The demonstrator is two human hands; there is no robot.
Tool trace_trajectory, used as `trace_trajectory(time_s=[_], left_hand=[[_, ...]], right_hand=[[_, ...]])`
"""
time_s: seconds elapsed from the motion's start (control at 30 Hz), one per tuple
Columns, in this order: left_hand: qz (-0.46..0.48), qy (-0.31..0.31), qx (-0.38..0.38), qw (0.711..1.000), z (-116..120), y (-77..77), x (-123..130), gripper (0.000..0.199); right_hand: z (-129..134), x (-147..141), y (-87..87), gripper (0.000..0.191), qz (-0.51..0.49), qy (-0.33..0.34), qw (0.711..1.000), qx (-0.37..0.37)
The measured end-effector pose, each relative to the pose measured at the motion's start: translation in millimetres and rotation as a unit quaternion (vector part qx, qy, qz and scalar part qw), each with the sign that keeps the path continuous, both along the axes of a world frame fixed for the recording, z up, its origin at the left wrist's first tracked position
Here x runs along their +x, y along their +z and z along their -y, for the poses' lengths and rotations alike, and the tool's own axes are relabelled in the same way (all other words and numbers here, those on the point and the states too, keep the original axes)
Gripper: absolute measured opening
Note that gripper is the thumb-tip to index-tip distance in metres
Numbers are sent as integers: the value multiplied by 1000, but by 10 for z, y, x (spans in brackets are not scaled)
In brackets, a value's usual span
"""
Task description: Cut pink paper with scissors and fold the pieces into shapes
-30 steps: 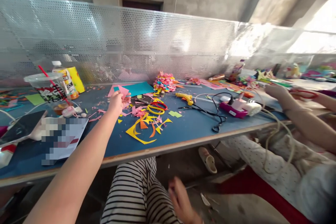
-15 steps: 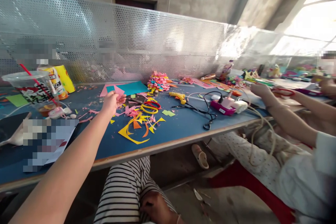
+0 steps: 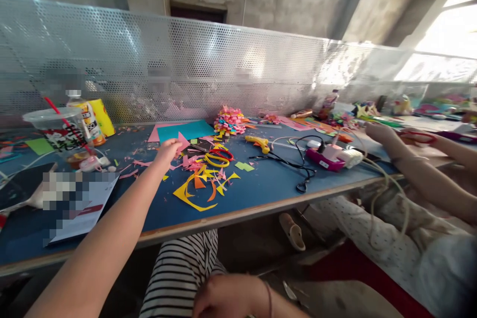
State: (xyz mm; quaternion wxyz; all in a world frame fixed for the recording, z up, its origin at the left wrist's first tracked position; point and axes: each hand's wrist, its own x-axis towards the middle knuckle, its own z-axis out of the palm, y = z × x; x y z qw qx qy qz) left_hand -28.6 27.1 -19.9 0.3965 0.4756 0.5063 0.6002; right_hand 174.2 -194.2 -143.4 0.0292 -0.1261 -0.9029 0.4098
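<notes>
My left hand (image 3: 170, 148) is stretched over the table, its fingers pinched on a small pink piece of paper (image 3: 182, 142). Behind it lie a teal sheet (image 3: 186, 130) and a pink sheet. To the right of it sit scissors with red and yellow handles (image 3: 218, 159), among paper scraps. A ruffled pink paper ball (image 3: 228, 120) stands farther back. My right hand (image 3: 219, 294) is low over my lap, above the striped trousers; it is blurred and its fingers are mostly hidden.
A yellow glue gun (image 3: 258, 143) and black cable lie near a purple power strip (image 3: 325, 160). On the left stand a plastic cup (image 3: 59, 131), a bottle and a tablet-like device (image 3: 84, 208). A co-worker's arms (image 3: 406, 159) reach in from the right. A perforated metal screen backs the table.
My right hand has risen from between my legs and shows more of the wrist. The left hand still pinches the pink paper, its fingers more gathered. The whole view has shifted slightly.
</notes>
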Motion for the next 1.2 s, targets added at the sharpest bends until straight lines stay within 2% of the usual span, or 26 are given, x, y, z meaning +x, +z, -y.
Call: trace_trajectory(time_s=[0.07, 0.1, 0.13, 0.17, 0.2, 0.27, 0.3, 0.33, 0.4, 0.47, 0.53, 0.6, 0.7, 0.9, 1.0, 1.1, 1.2], left_hand=[[-16, -17, 9, 1000, -8, -16, -7, 19], [-18, -19, 15, 1000, -6, -16, -7, 21], [-19, -24, 23, 999, 0, -11, -4, 23], [-17, -29, 31, 999, 9, -1, 0, 25], [-15, -37, 39, 998, 21, 12, 4, 27], [-8, -53, 48, 997, 46, 41, 13, 31], [-6, -58, 49, 997, 58, 56, 16, 32], [-4, -56, 48, 997, 67, 69, 18, 33], [-3, -38, 47, 998, 80, 89, 22, 33], [0, -27, 48, 998, 83, 100, 27, 31], [11, -28, 49, 998, 78, 101, 36, 28], [11, -32, 45, 998, 68, 92, 42, 26], [0, -40, 48, 998, 48, 66, 39, 26], [-79, -22, 93, 992, 58, 67, 45, 18], [-72, -55, 91, 992, 105, 102, 83, 19], [-46, -101, 93, 989, 149, 126, 114, 26], [-69, -118, 112, 984, 163, 127, 118, 31]], right_hand=[[-188, -3, 742, 24, -56, 64, 996, 29], [-342, -15, 1080, 23, -94, 56, 993, 53], [-540, -39, 1371, 22, -134, 9, 987, 89], [-779, -78, 1603, 20, -176, -66, 974, 125], [-1049, -129, 1769, 19, -223, -152, 951, 152], [-1618, -255, 1910, 17, -307, -311, 882, 177], [-1880, -319, 1898, 15, -328, -362, 854, 177], [-2103, -378, 1847, 14, -339, -387, 842, 166], [-2402, -463, 1675, 17, -350, -403, 841, 84], [-2512, -500, 1487, 22, -349, -384, 855, -32], [-2502, -497, 1346, 23, -330, -365, 865, -94], [-2451, -476, 1280, 23, -347, -357, 860, -114], [-2391, -453, 1284, 22, -351, -358, 860, -98], [-2388, -468, 1292, 28, -302, -315, 899, -33], [-2410, -477, 1267, 28, -304, -324, 895, -34], [-2415, -479, 1260, 27, -318, -337, 884, -65], [-2400, -477, 1272, 26, -343, -334, 872, -100]])
